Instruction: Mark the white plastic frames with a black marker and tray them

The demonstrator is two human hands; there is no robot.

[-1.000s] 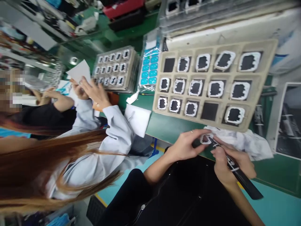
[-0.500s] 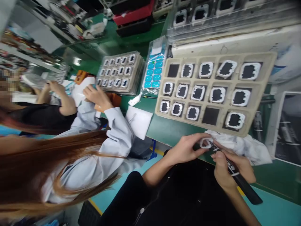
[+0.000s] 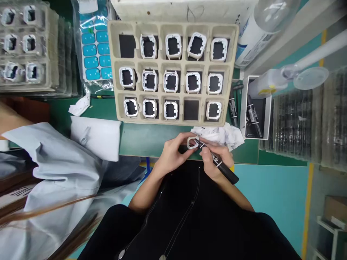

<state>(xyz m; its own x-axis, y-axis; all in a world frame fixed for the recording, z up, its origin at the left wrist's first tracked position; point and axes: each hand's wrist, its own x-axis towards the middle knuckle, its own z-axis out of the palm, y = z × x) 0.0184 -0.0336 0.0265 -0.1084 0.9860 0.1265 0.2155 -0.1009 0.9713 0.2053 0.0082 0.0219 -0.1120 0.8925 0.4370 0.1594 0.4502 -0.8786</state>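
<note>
Holding a small white frame (image 3: 192, 143), rounded-square in outline with an open dark centre, in the left hand (image 3: 173, 153); fingers clamped on its left edge, thumb underneath. Gripping a black marker (image 3: 218, 163) in the right hand (image 3: 215, 162), fingers closed round the barrel; white lettering on the barrel, tip touching the frame at its 3 o'clock side, rear end pointing toward 4 o'clock. Frame sitting just above the near edge of the green table (image 3: 141, 139), at 6 o'clock from the moulded pulp tray (image 3: 115, 72).

Resting against a crumpled white cloth (image 3: 222, 133) at 2 o'clock from the frame, touching the right hand's knuckles. Tray carrying three rows of five pockets; matching white frames with black centres in most, two pockets showing only black insert: top row far left, bottom row fourth from left. Lying at 3 o'clock from the tray, a white box (image 3: 255, 108) with more black markers. Sitting at 9 o'clock from the tray, a bag of blue pads (image 3: 94, 54); further left, a stack of trays (image 3: 27, 47). Showing at 8 o'clock from the hands, a neighbouring person's pale grey sleeve (image 3: 54, 162).
</note>
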